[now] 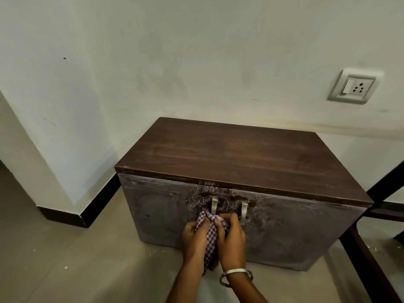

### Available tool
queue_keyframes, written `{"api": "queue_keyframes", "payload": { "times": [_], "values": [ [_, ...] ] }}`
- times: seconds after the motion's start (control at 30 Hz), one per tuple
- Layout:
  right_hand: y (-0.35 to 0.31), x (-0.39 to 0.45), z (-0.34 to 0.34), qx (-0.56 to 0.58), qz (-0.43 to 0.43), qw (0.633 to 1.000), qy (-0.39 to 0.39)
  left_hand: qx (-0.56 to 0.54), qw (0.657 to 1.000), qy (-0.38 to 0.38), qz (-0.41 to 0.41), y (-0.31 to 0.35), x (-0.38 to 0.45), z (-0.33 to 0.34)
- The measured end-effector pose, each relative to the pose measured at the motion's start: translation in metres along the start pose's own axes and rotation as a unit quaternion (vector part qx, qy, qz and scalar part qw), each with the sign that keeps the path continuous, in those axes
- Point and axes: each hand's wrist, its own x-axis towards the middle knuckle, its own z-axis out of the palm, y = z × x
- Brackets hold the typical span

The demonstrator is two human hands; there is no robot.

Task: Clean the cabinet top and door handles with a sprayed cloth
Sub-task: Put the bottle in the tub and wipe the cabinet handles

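Left hand and right hand close together, low in front of the cabinet; both have fingers curled round the same checked purple-and-white cloth, bunched between them, its tail hanging down between the wrists; a silver metal bangle on the right wrist; the upper end of the cloth sits at the bottom of the left brushed-metal door handle; whether it wraps round the handle or only touches it I cannot tell.

Key relation: both handles lie just above the hands, long axes vertical; the left handle is straight above the bunched cloth; the right brushed-metal door handle is just beside it, up and to the right, nearer the right hand; judging by this, the left handle is the step in hand, and the next stroke would run up along its length.

Outward: the two dark door fronts show pale smeared streaks round the handles, probably spray or dust; the dark brown wood-grain cabinet top is the surface above and beyond the hands, well apart from the cloth; whether it is already wiped I cannot tell; behind, a pale painted wall with a white switch-and-socket plate at upper right; pale tiled floor below.
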Motion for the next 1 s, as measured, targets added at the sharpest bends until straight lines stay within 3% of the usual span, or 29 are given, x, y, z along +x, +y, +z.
{"api": "queue_keyframes", "payload": {
  "times": [0.53,0.73,1.0],
  "values": [
    [0.003,0.006,0.007,-0.011,0.03,0.999,0.02,0.033,0.999,0.009,0.023,0.004,0.007,0.002],
    [0.005,0.003,0.005,-0.013,0.028,0.999,0.022,0.035,0.997,0.005,0.068,-0.005,0.005,0.001],
    [0.003,0.01,0.004,-0.032,0.069,0.997,0.017,0.072,0.996,0.032,0.045,-0.003,0.002,0.004]
  ]
}}
